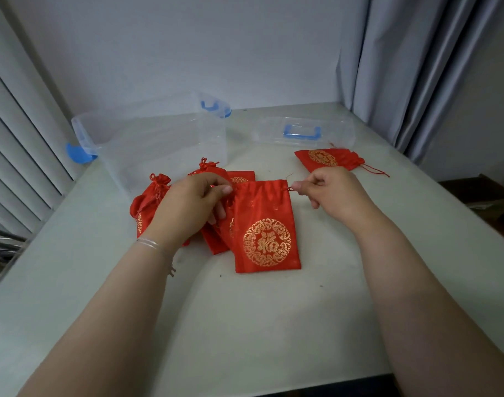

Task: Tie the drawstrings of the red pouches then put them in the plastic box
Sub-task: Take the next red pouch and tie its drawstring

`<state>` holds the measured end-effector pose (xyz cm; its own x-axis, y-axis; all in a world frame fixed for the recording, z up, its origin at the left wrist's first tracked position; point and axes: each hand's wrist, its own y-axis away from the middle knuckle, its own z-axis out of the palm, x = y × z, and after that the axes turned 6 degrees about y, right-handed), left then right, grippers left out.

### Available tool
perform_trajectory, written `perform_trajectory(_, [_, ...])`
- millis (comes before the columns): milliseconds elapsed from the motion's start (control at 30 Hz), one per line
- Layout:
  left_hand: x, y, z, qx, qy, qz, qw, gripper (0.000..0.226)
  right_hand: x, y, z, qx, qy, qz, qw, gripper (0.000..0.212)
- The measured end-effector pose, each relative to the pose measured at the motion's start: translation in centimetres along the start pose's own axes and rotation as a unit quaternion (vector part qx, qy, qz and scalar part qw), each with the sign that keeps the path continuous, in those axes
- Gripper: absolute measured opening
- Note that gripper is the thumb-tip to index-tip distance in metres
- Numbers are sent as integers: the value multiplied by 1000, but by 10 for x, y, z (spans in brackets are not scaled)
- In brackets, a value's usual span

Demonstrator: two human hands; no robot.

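**Two hands at the mouth of one red pouch**

Widest is the pale table [273, 310]. On its far left stands the clear plastic box [159, 133], open, its lid [305, 133] lying to the right. A flat red pouch [265, 227] lies mid-table, overlapping other pouches [150, 202]; one more pouch [328, 159] sits apart near the lid. The left hand [193, 207] pinches the pouch's left top corner; the right hand [328, 193] pinches the drawstring [290, 189] at its right corner.
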<state>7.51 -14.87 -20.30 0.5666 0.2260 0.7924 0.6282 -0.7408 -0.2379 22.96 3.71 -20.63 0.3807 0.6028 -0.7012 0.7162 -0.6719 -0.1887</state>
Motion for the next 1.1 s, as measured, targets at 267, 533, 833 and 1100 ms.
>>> perform_trajectory(267, [-1, -3, -9, -61, 28, -45, 997, 16, -6, -4, -1, -29, -532, 136, 835, 36])
perform_trajectory(533, [3, -1, -12, -67, 62, -84, 992, 23, -3, -9, 2, 47, -734, 124, 666, 37])
perform_trajectory(833, [16, 5, -15, -14, 272, -69, 960, 24, -8, -2, 17, 79, -188, -152, 967, 16])
perform_trajectory(1100, [35, 18, 15, -55, 311, 94, 944, 16, -22, 7, 32, 72, 65, -235, 967, 25])
